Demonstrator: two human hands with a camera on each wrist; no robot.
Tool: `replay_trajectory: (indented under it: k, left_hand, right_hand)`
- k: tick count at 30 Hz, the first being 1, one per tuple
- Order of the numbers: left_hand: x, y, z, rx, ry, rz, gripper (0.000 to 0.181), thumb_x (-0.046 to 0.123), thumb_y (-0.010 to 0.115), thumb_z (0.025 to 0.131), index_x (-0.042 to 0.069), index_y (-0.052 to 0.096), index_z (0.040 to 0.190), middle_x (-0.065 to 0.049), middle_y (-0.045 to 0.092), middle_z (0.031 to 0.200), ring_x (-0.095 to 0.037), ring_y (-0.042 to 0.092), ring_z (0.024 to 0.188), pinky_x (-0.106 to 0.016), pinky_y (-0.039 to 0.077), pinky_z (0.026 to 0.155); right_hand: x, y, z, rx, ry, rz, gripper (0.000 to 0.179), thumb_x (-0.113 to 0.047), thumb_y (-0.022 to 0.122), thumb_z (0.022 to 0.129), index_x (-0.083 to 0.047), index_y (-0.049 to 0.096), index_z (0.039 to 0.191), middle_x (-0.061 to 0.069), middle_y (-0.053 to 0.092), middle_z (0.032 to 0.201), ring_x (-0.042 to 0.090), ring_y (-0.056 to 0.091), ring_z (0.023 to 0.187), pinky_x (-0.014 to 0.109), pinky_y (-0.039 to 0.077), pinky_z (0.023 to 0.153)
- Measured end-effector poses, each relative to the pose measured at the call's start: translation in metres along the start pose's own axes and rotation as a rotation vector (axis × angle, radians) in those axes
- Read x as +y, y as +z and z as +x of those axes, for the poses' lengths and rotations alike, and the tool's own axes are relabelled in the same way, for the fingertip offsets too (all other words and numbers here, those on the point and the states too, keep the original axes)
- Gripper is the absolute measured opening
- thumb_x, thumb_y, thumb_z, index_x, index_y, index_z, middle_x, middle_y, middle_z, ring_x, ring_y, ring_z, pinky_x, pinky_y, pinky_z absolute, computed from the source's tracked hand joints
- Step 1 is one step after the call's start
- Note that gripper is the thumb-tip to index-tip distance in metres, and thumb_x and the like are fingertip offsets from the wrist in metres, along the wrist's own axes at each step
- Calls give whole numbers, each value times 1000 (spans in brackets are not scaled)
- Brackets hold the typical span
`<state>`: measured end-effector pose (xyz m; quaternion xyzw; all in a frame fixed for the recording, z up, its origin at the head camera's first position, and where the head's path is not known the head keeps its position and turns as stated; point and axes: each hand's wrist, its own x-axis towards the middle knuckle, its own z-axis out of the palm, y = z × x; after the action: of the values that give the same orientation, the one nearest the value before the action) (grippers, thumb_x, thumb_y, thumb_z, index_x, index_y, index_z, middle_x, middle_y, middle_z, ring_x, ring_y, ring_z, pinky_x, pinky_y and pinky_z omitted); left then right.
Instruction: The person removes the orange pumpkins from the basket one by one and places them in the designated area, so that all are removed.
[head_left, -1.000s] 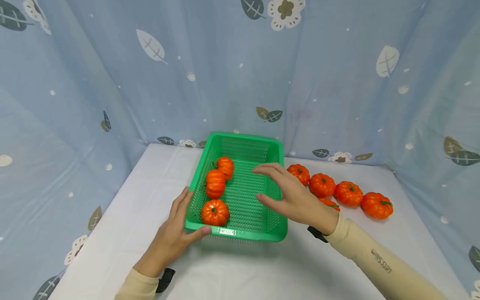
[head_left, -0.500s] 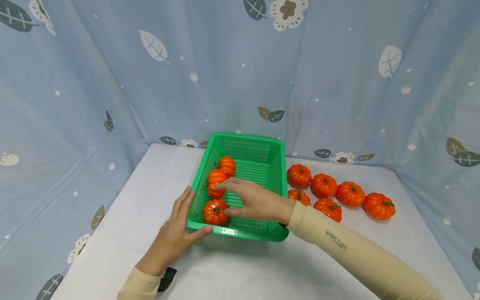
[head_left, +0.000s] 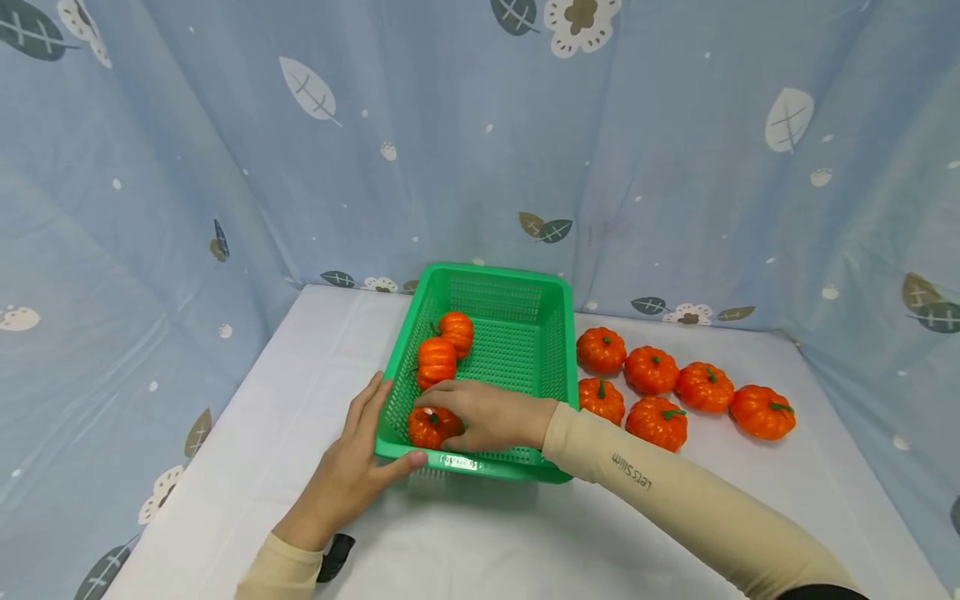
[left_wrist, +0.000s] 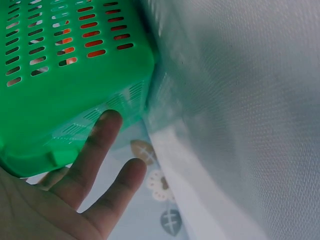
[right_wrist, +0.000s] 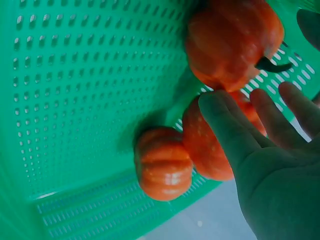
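A green plastic basket (head_left: 498, 272) holds three small orange pumpkins along its left side. My left hand (head_left: 341, 475) is at its near left corner, thumb on the front rim and straight, spread fingers against the outer side wall. Inside the basket, my right hand (head_left: 498, 415) reaches over the nearest pumpkin (head_left: 431, 430), fingers on its far side and thumb to its right. In the right wrist view those fingers (right_wrist: 227, 130) look fairly straight beside the stemmed pumpkin (right_wrist: 232, 42). Beyond it are the middle pumpkin (head_left: 437, 362) and the far pumpkin (head_left: 456, 332), which touch.
Several more orange pumpkins lie right of the basket on the white tablecloth (head_left: 300, 350), including a front one (head_left: 657, 422) and a rightmost one (head_left: 761, 412). A blue curtain (head_left: 465, 142) with leaf and flower prints hangs behind and at both sides.
My right hand has moved left and down from above the basket's right side to the nearest pumpkin. My left hand stays at the corner; the pumpkins look unmoved.
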<state>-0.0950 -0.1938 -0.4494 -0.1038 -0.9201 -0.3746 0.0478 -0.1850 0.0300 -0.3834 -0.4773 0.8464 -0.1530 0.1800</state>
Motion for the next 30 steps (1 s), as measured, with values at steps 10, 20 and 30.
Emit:
replay_trajectory:
  k: [10, 20, 30]
  left_hand:
    - [2, 1, -1, 5, 7, 2, 103, 58, 72, 89, 28, 9, 164, 8, 4, 169, -40, 47, 135, -65, 48, 92]
    - [5, 1, 0, 4, 6, -11, 103, 58, 73, 88, 29, 9, 164, 5, 6, 169, -39, 45, 137, -64, 47, 94]
    - [1, 2, 1, 11, 7, -7, 104, 57, 73, 88, 28, 10, 164, 7, 5, 169, -39, 46, 136, -64, 47, 93]
  right_hand:
    - [6, 14, 5, 22, -27, -87, 63, -19, 77, 93, -12, 50, 149, 4, 46, 146, 18, 55, 125, 24, 44, 103]
    - [6, 19, 3, 60, -22, -181, 61, -22, 79, 92, -13, 52, 146, 7, 46, 145, 22, 58, 123, 27, 46, 103]
    - [13, 18, 3, 44, -42, -136, 61, -22, 80, 90, -12, 52, 144, 4, 50, 145, 19, 54, 128, 25, 45, 103]
